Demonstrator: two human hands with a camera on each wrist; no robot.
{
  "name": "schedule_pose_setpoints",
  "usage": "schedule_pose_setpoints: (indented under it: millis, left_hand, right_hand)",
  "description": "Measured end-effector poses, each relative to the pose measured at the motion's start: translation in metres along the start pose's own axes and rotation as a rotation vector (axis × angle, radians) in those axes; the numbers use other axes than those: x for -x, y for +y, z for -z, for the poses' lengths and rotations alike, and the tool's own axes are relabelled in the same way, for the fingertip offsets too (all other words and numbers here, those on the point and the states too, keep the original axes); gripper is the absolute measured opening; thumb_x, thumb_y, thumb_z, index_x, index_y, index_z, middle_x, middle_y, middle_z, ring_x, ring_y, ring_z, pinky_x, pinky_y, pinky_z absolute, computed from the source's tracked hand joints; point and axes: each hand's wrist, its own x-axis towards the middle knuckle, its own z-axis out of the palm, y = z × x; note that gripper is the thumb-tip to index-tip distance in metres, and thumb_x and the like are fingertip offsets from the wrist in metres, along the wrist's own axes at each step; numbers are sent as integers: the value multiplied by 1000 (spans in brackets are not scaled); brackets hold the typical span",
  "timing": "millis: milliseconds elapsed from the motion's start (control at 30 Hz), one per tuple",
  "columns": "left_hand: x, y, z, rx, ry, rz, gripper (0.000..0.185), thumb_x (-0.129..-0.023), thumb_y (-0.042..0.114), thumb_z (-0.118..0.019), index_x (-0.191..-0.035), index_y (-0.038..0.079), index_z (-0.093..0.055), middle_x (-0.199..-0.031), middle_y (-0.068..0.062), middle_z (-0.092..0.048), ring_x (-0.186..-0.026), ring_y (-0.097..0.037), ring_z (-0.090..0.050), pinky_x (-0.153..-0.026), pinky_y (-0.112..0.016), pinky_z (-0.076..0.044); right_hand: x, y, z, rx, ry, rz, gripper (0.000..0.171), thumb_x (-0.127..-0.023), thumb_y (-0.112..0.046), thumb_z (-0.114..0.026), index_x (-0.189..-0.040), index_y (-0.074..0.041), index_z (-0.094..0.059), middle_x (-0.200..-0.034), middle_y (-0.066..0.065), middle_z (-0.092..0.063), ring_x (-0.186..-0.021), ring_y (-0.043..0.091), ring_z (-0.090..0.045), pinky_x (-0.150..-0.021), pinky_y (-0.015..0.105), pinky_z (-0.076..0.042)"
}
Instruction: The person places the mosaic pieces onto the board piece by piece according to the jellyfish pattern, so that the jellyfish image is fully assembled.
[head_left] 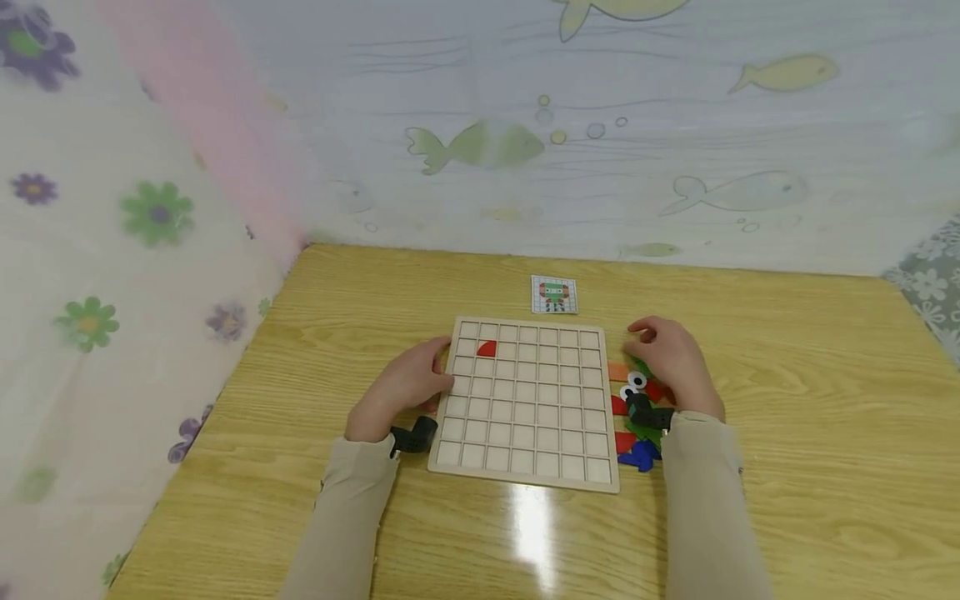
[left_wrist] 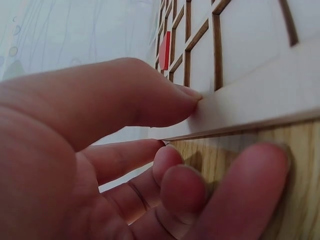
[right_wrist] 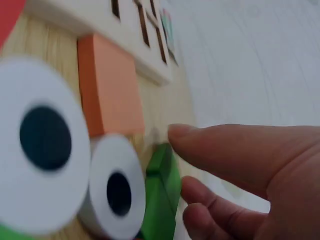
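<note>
A wooden grid board (head_left: 517,477) lies on the table with one red quarter-round piece (head_left: 487,348) in a cell near its upper left. My left hand (head_left: 405,383) is at the board's left side; in the left wrist view its thumb (left_wrist: 170,102) presses on the rim and the other fingers curl at the edge below. To the right of the board my right hand (head_left: 672,358) hovers by a pile of pieces. In the right wrist view its thumb and bent fingers, with a gap between them, are right by green blocks (right_wrist: 162,192); nothing is visibly held.
The pile also has two round eye pieces (head_left: 637,382), an orange square (head_left: 618,372), red pieces (head_left: 624,442) and blue pieces (head_left: 641,456). Behind the board lies a small picture card (head_left: 554,295) with a coloured figure on a grid. A patterned wall covering (head_left: 480,200) borders the table's far edge.
</note>
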Motion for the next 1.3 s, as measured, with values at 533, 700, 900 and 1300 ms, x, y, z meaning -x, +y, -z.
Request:
schedule_pose_setpoints:
  millis: [533, 700, 900, 1300]
  left_hand:
    - [-1, 0, -1, -60, 3, -7, 64, -82, 15, -56, -140, 15, -29, -72, -5, -51, -47, -17, -51, -50, -29, -37]
    - [-1, 0, -1, -64, 9, -8, 65, -81, 15, -56, -140, 15, -28, -72, -5, -51, -48, -18, -53, -50, -29, -38]
    - [-1, 1, 0, -78, 9, -3, 65, -81, 15, -56, -140, 15, -28, -70, -5, -53, -47, -17, -52, -50, -29, -37]
    - [0, 1, -1, -66, 13, -5, 65, -81, 15, -56, -140, 15, -29, -71, -5, -52, -48, -18, -52, -50, -29, -38]
  right_hand:
    - [9, 1, 11, 91, -60, -30, 40, -83, -24, -63, -114, 0, -56, -108, 19, -54, -92, 31, -50, -81, 45, -40]
    - [8, -1, 11, 97, -76, -33, 36, -83, -20, -63, -112, 0, -58, -106, 18, -55, -90, 30, -51, -79, 44, -41]
    - [7, -2, 9, 101, -63, -29, 37, -83, -19, -62, -114, 2, -55, -106, 18, -55, -91, 31, -50, -82, 46, -39]
    - [4, -2, 3, 13, -1, 19, 26, -86, -19, -59, -105, -3, -52, -102, 17, -54, -88, 29, -49, -75, 42, -40]
